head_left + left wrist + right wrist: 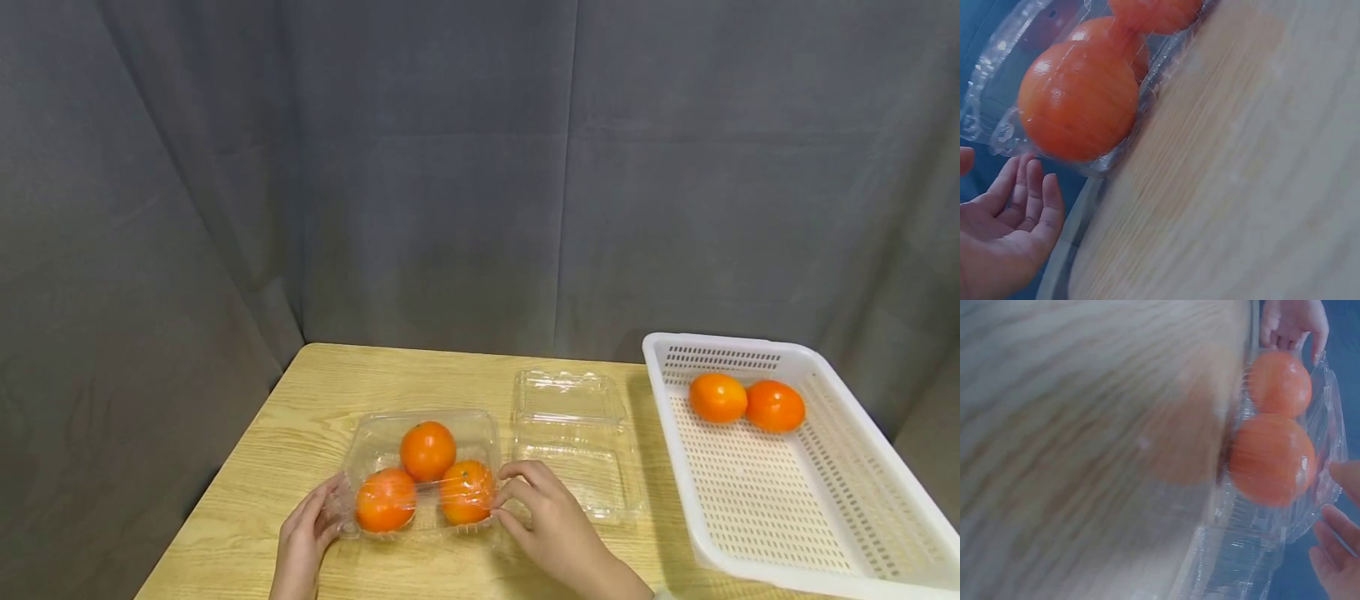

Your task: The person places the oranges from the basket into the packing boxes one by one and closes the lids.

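Note:
A clear plastic clamshell box (pixel 375 429) sits on the table with three oranges (pixel 428 452) in it. Its lid (pixel 427 508) is tilted up at the near side, and two oranges show through it. My left hand (pixel 303 529) holds the lid at its left corner. In the left wrist view the left hand (pixel 1013 228) has its thumb spread from the fingers, with the contact partly unclear. At the right end my right hand (pixel 551 521) pinches the lid's edge; in the right wrist view the right thumb (pixel 1346 478) touches that edge.
A second clear clamshell box (pixel 577 467) lies opened out right behind the right hand. Farther right stands a white slotted basket (pixel 678 492) with two oranges (pixel 776 407) at its far end. A grey curtain (pixel 450 208) hangs behind the wooden table (pixel 247 500).

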